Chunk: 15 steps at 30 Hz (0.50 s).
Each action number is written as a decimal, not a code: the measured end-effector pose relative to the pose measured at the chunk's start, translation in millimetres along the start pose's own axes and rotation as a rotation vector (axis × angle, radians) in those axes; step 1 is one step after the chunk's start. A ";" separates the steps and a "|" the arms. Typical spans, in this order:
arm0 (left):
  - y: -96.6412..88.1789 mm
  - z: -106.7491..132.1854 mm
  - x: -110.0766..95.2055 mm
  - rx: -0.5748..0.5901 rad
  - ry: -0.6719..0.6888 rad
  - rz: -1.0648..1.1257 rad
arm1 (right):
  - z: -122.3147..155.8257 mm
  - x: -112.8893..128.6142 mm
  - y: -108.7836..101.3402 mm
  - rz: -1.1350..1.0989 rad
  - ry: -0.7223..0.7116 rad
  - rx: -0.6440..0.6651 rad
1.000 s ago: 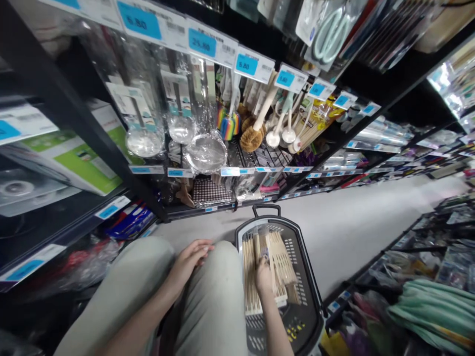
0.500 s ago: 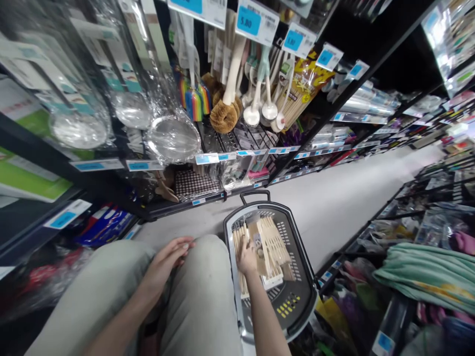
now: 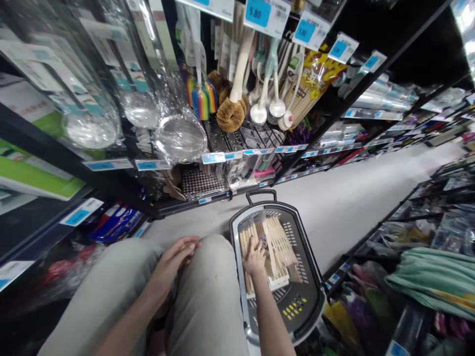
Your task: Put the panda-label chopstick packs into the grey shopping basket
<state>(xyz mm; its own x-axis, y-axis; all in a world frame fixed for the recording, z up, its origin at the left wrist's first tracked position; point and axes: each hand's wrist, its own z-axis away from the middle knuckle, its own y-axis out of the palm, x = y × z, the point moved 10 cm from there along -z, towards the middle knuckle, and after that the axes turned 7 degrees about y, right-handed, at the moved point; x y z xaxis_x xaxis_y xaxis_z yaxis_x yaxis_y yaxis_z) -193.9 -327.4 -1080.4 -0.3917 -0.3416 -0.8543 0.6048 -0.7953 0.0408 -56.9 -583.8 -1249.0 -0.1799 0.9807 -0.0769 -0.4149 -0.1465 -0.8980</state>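
Observation:
I crouch in a shop aisle. My right hand (image 3: 254, 259) reaches into a dark plastic basket (image 3: 300, 306) on the floor and rests on packs of pale wooden sticks (image 3: 276, 246), fingers curled over them. My left hand (image 3: 173, 259) lies flat on my knee, fingers stretched and holding nothing. My legs in light trousers (image 3: 208, 301) fill the lower left.
Black shelving on the left holds wrapped strainers (image 3: 180, 139), a round brush (image 3: 230, 112), white-headed brushes (image 3: 267, 110) and blue price tags (image 3: 266, 12). A grey floor (image 3: 352, 198) runs to the right. More goods, with green cloth (image 3: 430, 284), lie at lower right.
The view has dipped and swung, bringing the shelf goods closer. My right hand has shifted slightly left over the stick packs. My left hand stays on the knee.

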 end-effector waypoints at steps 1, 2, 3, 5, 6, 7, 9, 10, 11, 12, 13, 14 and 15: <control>0.3 -0.2 1.1 0.006 -0.004 0.001 | 0.0 0.8 0.4 0.022 0.019 -0.006; 0.4 -0.5 2.2 0.010 -0.007 0.006 | -0.4 0.9 0.5 0.041 0.045 -0.012; 0.5 -0.7 3.2 0.015 -0.008 0.013 | -1.1 0.5 0.5 0.052 0.074 -0.012; 0.3 -1.0 4.0 0.018 -0.008 0.019 | -3.2 -1.0 -0.3 0.039 0.134 -0.007; 0.0 -1.0 3.8 0.018 -0.007 0.017 | -4.3 -1.5 -1.2 0.015 0.157 -0.006; -0.2 -1.0 3.3 0.017 -0.007 0.013 | -5.1 -1.2 -2.7 -0.014 0.168 -0.011; 0.0 -0.7 2.0 0.022 -0.008 0.002 | -5.3 1.6 -7.2 -0.066 0.154 -0.031; 0.5 -0.5 1.2 0.027 -0.008 0.000 | -4.2 2.9 -9.8 -0.082 0.139 -0.042; 0.9 -0.3 0.3 0.034 -0.006 -0.001 | -1.9 3.3 -12.6 -0.091 0.124 -0.051; 1.3 -0.1 -0.5 0.041 -0.003 -0.002 | 1.5 2.2 -16.0 -0.096 0.114 -0.062; 1.5 0.1 -1.7 0.047 0.004 -0.003 | 6.2 -0.9 -20.3 -0.104 0.110 -0.073; 1.4 0.3 -3.1 0.052 0.011 -0.005 | 12.1 -5.7 -26.1 -0.120 0.109 -0.087; 1.1 0.8 -4.5 0.054 0.018 -0.007 | 19.2 -11.7 -33.6 -0.147 0.103 -0.104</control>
<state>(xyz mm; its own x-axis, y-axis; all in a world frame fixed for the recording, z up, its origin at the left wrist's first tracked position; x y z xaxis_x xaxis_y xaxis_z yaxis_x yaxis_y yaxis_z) -192.0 -327.1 -1076.1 -0.3826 -0.3270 -0.8641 0.5633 -0.8239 0.0624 -58.0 -592.8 -1209.6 -0.0295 0.9994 0.0195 -0.3344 0.0085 -0.9424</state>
